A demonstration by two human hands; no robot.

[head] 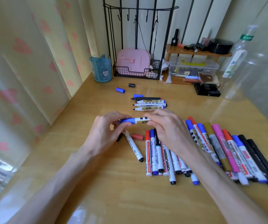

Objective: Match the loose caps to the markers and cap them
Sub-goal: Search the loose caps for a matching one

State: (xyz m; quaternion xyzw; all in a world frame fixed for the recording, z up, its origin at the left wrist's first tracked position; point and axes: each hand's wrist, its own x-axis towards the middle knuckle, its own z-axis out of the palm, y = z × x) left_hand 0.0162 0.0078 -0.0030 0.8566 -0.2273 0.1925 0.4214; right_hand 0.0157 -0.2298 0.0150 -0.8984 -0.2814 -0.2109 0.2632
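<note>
Currently gripping white-and-gold marker barrel [142, 120] in right hand [167, 126], mid-frame, level above wooden table [113, 183] for alignment; pinching blue plastic cap [127, 120] onto tip with left hand [104, 130]. Judged: seating cap.

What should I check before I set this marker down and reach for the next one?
1. Blue cap on the held marker: over the tip end; ok.
2. Cap pushed fully home: cannot tell.
3. Grip: left hand pinches the cap, right hand holds the barrel; ok.
4. Row of uncapped markers: four tips bare; not ok.
5. Loose caps available: far blue cap, near blue cap, black cap, red cap, all lying free on the desk; ok.
</note>
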